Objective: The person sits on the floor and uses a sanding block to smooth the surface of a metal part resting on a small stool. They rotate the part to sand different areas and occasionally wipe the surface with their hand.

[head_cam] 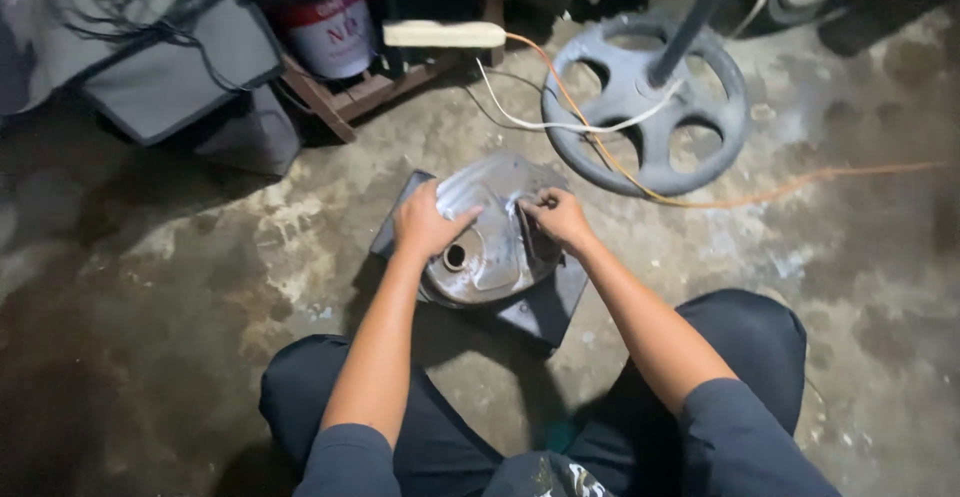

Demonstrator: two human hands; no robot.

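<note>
A bare grey metal tank [495, 247] with a round filler hole lies on a dark flat pad [545, 307] on the concrete floor between my knees. My left hand [425, 222] rests flat on the tank's left side, just above the hole, steadying it. On the tank's right upper side, my right hand [555, 215] presses a small dark strip, apparently sandpaper, against the metal with pinched fingers. The surface around that spot looks scuffed and shiny.
A round grey fan base [700, 152] with a dark pole stands on the floor at the upper right. Orange [800, 185] and white [560, 125] cables cross the floor there. A red and white bucket [330, 32], a wooden frame and grey bags [170, 67] sit at the back left.
</note>
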